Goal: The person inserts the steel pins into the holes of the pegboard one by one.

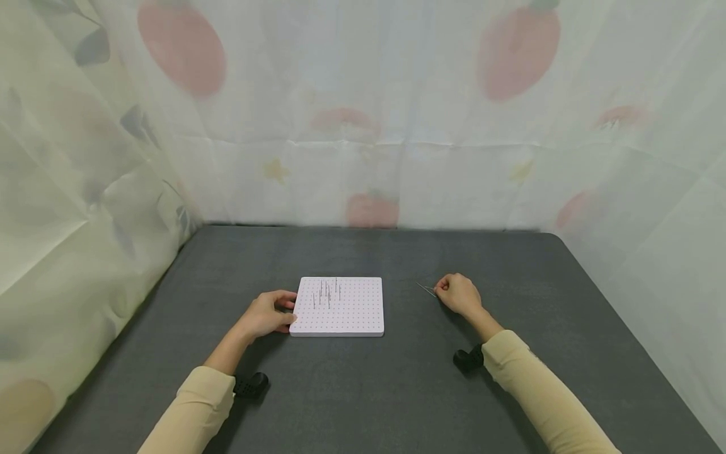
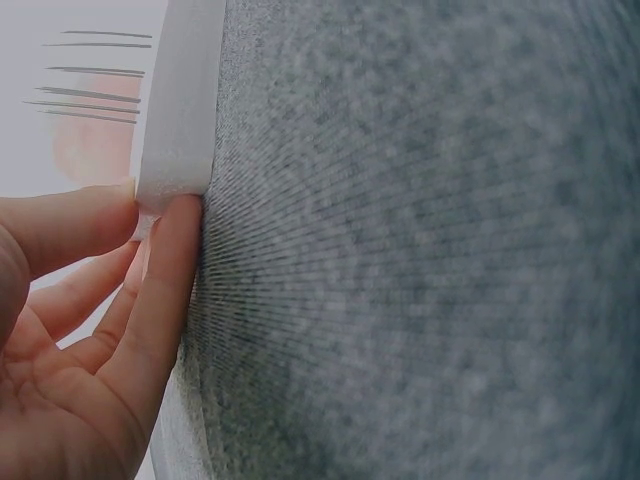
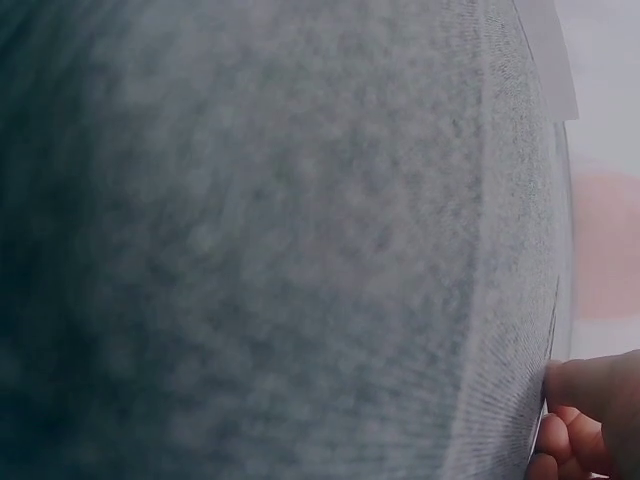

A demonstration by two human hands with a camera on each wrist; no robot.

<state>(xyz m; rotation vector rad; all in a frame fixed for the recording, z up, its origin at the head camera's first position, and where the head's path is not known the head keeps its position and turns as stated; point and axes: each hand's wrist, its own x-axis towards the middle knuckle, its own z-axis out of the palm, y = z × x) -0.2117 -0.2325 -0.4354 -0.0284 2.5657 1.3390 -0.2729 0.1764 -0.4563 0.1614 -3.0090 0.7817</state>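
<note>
A white pegboard (image 1: pixel 360 318) with rows of small holes lies on the table, several thin metal pins (image 1: pixel 320 296) standing upright in its left half. My left hand (image 1: pixel 268 313) grips the board's left edge near the front corner. In the left wrist view, the thumb (image 2: pixel 80 222) lies against the top edge and a finger (image 2: pixel 172 270) against the side. To the right of the board, my right hand (image 1: pixel 458 294) is low over the table, fingers curled. Its fingertips pinch at thin metal pins (image 1: pixel 425 288) that point left; how many are held is too small to tell.
The dark grey table (image 1: pixel 363 391) reaches back to a pale curtain (image 1: pixel 431 183) with fruit prints. Another curtain (image 1: pixel 68 239) hangs along the left side. Black wrist straps (image 1: pixel 468 359) sit at both sleeve cuffs.
</note>
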